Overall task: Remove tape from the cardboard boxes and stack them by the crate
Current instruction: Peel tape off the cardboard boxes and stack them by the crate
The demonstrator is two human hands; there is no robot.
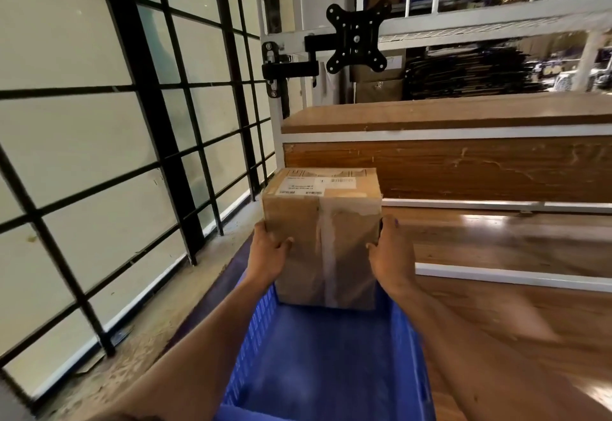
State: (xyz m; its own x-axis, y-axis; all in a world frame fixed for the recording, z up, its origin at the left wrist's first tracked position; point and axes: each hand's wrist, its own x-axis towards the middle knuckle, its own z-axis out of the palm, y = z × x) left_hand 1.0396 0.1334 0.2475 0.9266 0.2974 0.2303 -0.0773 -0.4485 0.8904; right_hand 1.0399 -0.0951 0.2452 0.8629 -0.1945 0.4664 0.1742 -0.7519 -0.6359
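A brown cardboard box (323, 238) stands upright at the far end of a blue plastic crate (318, 364). White labels cover its top and a strip of clear tape runs down the middle of its near face. My left hand (268, 251) grips its left side, thumb on the near face. My right hand (392, 255) grips its right side the same way. Whether the box rests on the crate floor or is lifted, I cannot tell.
A wooden workbench (496, 238) with a raised shelf lies to the right. A black-framed glass wall (116, 155) runs along the left above a concrete ledge. A black monitor mount (356, 37) juts out above. Flattened cardboard is stacked at the back right.
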